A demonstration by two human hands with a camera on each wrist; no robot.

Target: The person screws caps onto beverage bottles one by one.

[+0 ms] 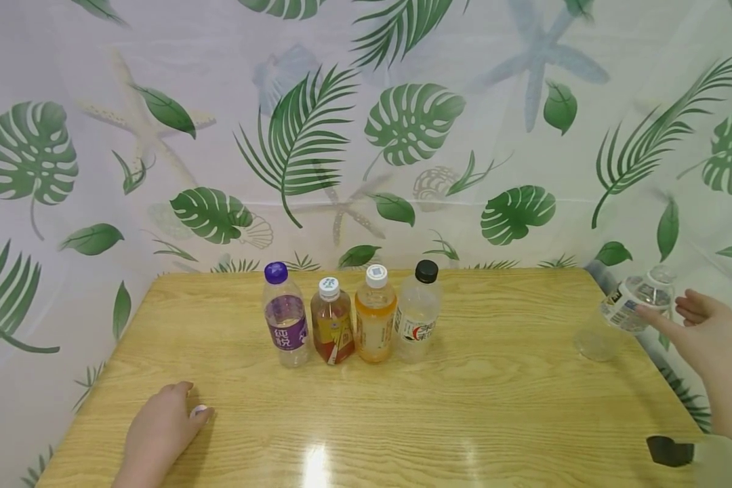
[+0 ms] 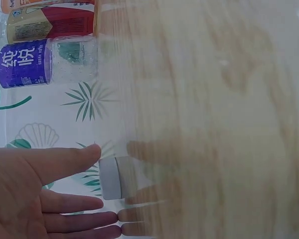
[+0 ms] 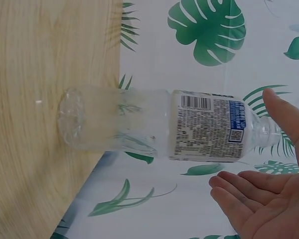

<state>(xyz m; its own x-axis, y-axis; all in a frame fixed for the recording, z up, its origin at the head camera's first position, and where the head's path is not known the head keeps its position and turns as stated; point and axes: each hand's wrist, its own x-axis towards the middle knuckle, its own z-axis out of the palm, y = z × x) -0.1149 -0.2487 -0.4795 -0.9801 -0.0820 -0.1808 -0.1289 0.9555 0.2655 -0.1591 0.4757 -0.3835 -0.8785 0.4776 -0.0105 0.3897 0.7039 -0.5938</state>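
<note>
At the left of the table my left hand (image 1: 163, 425) lies low, around a small white bottle cap (image 2: 111, 178). The left wrist view has the cap between my thumb (image 2: 72, 162) above and straight fingers below. Over by the right edge stands a clear plastic bottle (image 3: 129, 119), with a printed label and a bare, capless neck. My right hand (image 1: 710, 335) is beside its upper part, thumb and fingers spread apart. In the right wrist view the palm faces up, with the fingers below the neck and the thumb near it.
Four bottles form a row mid-table: a purple-labelled one (image 1: 288, 325), a red-and-yellow-labelled one (image 1: 333, 329), an orange-topped one (image 1: 375, 325) and a black-capped one (image 1: 416, 322). Behind the wooden table (image 1: 494, 407) hangs a leaf-print cloth (image 1: 451, 224).
</note>
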